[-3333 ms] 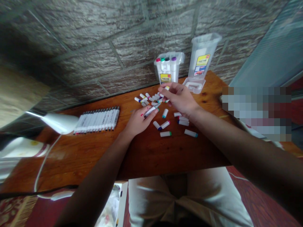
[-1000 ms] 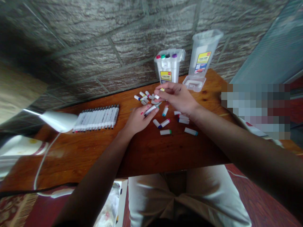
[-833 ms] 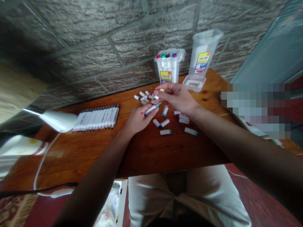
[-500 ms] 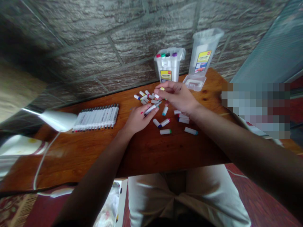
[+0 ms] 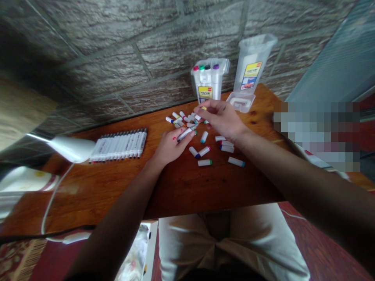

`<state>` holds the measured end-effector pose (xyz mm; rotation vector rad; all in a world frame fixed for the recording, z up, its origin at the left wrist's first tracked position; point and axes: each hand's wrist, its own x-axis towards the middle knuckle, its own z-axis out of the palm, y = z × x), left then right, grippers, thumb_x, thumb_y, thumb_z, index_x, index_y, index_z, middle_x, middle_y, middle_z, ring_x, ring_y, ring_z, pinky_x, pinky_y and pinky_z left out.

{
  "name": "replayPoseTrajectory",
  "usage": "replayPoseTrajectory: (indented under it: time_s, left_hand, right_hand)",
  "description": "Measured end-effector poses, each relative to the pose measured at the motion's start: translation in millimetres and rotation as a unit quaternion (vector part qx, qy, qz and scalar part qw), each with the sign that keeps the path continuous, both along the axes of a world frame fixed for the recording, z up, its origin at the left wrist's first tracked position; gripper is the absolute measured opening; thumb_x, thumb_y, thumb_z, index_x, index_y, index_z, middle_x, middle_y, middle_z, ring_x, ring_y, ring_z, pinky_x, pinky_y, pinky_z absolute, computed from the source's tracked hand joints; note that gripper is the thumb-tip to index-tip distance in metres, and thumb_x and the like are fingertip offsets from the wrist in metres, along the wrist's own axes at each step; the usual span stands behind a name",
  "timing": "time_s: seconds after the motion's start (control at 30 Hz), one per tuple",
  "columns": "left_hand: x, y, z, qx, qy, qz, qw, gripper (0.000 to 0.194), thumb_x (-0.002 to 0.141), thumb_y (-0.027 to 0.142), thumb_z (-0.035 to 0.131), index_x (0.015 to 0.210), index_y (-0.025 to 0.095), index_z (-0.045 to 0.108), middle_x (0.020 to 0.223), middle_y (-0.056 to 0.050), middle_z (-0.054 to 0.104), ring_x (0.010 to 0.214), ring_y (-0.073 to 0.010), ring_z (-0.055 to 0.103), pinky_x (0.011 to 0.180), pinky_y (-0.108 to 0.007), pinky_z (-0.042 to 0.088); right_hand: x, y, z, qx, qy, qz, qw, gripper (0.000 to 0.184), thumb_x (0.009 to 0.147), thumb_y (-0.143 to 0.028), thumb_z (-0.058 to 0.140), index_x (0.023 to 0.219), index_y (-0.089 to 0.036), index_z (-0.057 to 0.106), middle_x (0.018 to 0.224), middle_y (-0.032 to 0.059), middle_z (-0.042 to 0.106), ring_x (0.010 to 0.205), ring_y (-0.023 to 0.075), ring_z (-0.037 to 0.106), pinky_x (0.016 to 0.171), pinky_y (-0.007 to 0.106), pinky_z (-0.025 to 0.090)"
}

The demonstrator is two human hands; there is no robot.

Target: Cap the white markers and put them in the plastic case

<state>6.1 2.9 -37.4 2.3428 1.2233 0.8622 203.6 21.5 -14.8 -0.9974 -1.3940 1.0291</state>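
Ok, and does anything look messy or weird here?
Two things. Red marks, maybe ink, are on the back of the bare left hand. Short white caps with coloured ends lie scattered every which way on the brown wooden table, while the slim white markers at the left lie in a neat row.

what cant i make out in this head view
All in the head view:
Cap in the right hand: partly hidden by its fingers.
Print on the marker in the left hand and on the row of markers: too small and blurred.
Floor box: cut by the bottom edge.
Lampshade: cut by the left edge.
Whatever lies behind the pixelated patch: masked.
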Motion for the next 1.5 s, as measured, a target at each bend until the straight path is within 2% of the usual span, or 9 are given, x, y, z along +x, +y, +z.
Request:
replayPoseTrajectory:
  time_s: [0.37,0.73,0.9,1.03,1.37,1.5]
  left_hand:
    - [0,0,0.7,0.0,0.003,0.002,1.0,0.032,0.097,0.044,0.054,0.084,0.017,0.065,0.078,-0.002,0.069,0.07,-0.0143,0.061,0.066,-0.026,0.044]
    - [0,-1,2.0,0.006,0.009,0.007,1.0,0.031,0.097,0.042,0.054,0.081,0.018,0.065,0.073,0.0,0.067,0.066,-0.0131,0.059,0.063,-0.026,0.042]
    - [0,0,1.2,0.004,0.0,0.006,1.0,0.031,0.097,0.043,0.053,0.087,0.017,0.067,0.077,-0.002,0.069,0.07,-0.0144,0.062,0.066,-0.026,0.043]
    - [0,0,0.3,0.006,-0.003,0.005,1.0,0.031,0.097,0.044,0.053,0.089,0.017,0.068,0.08,-0.002,0.07,0.072,-0.0148,0.063,0.066,-0.026,0.044]
    - [-1,2,-1.9,0.014,-0.018,0.005,1.0,0.031,0.097,0.043,0.054,0.086,0.016,0.067,0.078,-0.002,0.07,0.069,-0.0139,0.061,0.064,-0.026,0.043]
    - [-1,2,-2.6,0.021,-0.013,0.009,1.0,0.033,0.097,0.044,0.053,0.084,0.016,0.067,0.075,-0.001,0.068,0.067,-0.0136,0.059,0.063,-0.025,0.042]
  right_hand:
    - [-1,-5,2.5,-0.006,-0.026,0.039,0.999,0.028,0.08,-0.048,0.077,0.085,-0.021,0.071,0.068,-0.0008,0.066,0.056,0.0102,0.053,0.046,0.022,0.041]
    - [1,-1,0.5,-0.012,-0.022,0.005,1.0,0.025,0.081,-0.044,0.077,0.087,-0.021,0.07,0.071,0.002,0.066,0.062,0.0136,0.058,0.047,0.025,0.044]
    - [1,-1,1.5,-0.004,-0.007,-0.009,1.0,0.03,0.079,-0.05,0.079,0.086,-0.022,0.069,0.067,0.0008,0.063,0.06,0.0136,0.058,0.045,0.024,0.044]
    - [0,-1,-0.3,-0.001,-0.027,-0.004,1.0,0.025,0.082,-0.045,0.077,0.087,-0.021,0.07,0.069,0.0013,0.065,0.06,0.0127,0.057,0.047,0.024,0.043]
    - [-2,0,-4.4,0.004,-0.015,0.059,0.998,0.031,0.077,-0.048,0.081,0.083,-0.019,0.07,0.073,0.0016,0.069,0.062,0.0127,0.06,0.056,0.027,0.05]
    - [-2,1,-7.1,0.001,-0.003,0.073,0.997,0.033,0.074,-0.049,0.082,0.083,-0.019,0.07,0.072,0.0011,0.07,0.062,0.0124,0.061,0.053,0.024,0.049]
